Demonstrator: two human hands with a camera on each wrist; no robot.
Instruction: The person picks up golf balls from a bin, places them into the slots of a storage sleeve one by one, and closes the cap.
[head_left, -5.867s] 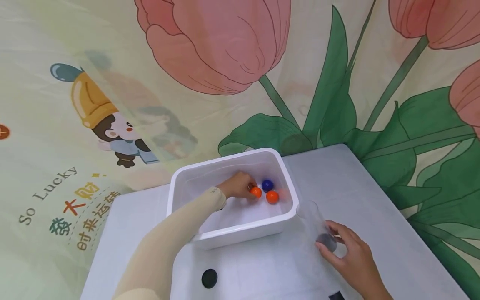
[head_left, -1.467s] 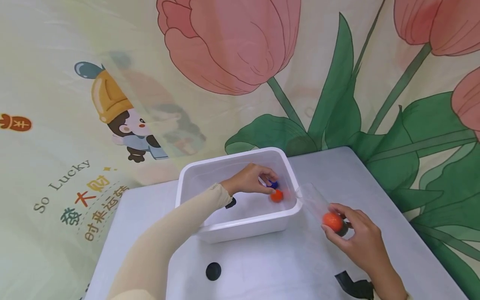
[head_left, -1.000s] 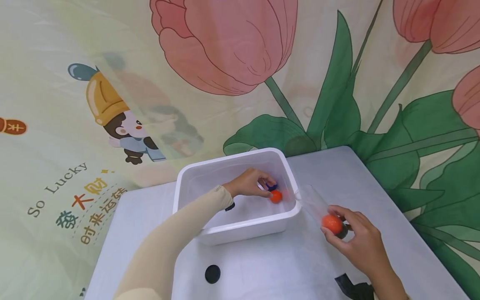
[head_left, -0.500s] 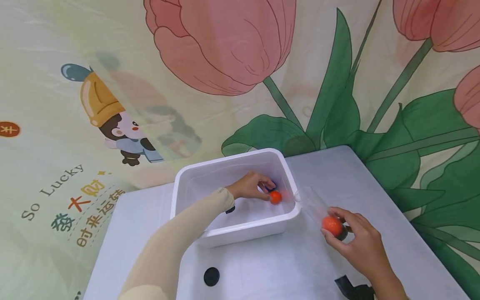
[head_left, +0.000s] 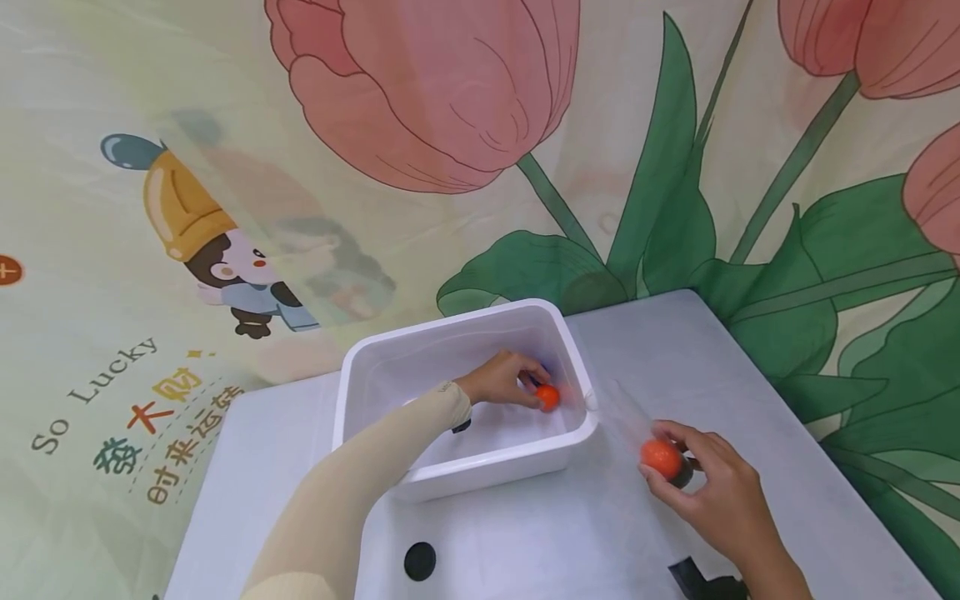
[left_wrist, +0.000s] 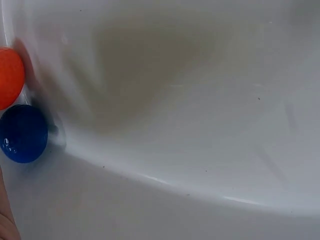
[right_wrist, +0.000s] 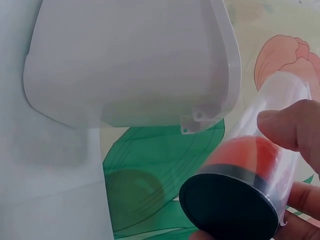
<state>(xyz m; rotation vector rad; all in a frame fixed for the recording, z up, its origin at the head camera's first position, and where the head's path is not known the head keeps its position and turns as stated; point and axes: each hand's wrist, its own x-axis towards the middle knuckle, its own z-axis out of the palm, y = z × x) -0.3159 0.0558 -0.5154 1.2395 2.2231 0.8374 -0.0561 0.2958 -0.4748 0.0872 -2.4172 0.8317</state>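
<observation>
My left hand (head_left: pixel 504 379) reaches into the white plastic bin (head_left: pixel 480 462), thumb and index finger pinching an orange ball (head_left: pixel 548 398) near the bin's right end. A blue ball (left_wrist: pixel 24 133) lies against that orange ball in the left wrist view; in the head view the fingers mostly hide it. Outside the bin, my right hand (head_left: pixel 716 487) grips a clear plastic tube (right_wrist: pixel 272 112) near its black bottom cap (right_wrist: pixel 230 207). Another orange ball (right_wrist: pixel 245 152) sits inside the tube, resting at the capped end. The tube's open end tilts toward the bin's right wall.
On the white table (head_left: pixel 510 542), a black disc (head_left: pixel 420 562) lies in front of the bin. A black strap piece (head_left: pixel 705 581) shows by my right wrist. Behind the table hangs a tulip-printed cloth (head_left: pixel 420 100).
An orange ball went from the bin into the tube. My left hand returned to the bin, and its fingers have closed in on the remaining orange ball. The right hand stays nearly still.
</observation>
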